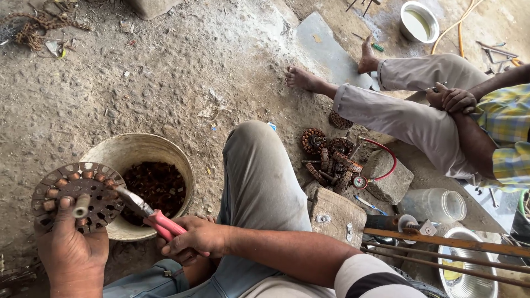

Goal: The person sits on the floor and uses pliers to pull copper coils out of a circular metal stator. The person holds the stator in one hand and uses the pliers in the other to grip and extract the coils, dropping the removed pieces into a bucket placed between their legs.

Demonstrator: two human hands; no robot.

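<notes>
At lower left, a round motor stator [77,194] is gripped by the left hand [70,248]; red-handled pliers [144,212] are squeezed by the right hand's [194,238] curled fingers above a bucket [138,150].

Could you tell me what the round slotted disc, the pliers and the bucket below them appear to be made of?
Disc in the left hand: dull grey-brown metal, probably steel, with coppery wire bundles in its slots. Pliers in the right hand: bare grey metal jaws, glossy red, likely plastic, grips. Bucket: pale, scuffed, looks plastic.
</notes>
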